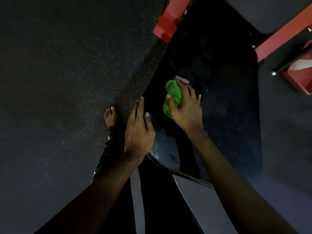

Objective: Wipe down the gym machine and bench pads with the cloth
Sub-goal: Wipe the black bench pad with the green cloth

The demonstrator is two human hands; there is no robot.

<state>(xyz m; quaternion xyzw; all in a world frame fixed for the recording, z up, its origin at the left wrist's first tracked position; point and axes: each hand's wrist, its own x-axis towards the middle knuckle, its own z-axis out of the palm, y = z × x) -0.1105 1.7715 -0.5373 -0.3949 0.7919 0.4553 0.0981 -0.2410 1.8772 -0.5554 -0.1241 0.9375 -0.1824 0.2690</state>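
Presently, head view only. Right hand [185,108]: fingers and thumb curled over a bunched green cloth [173,97], pressing it onto a glossy black vinyl bench pad [219,78], about mid-pad. Cloth: a crumpled wad, long axis roughly 12-to-6 o'clock, showing at the hand's 10 o'clock. The bulk of the pad runs toward 1 o'clock from the fingertips, so the next stroke likely goes there. Left hand [138,127]: fingers straight, resting on the pad's edge at the cloth's 8 o'clock, holding nothing. Red metal machine frame [168,22]: 12 o'clock.
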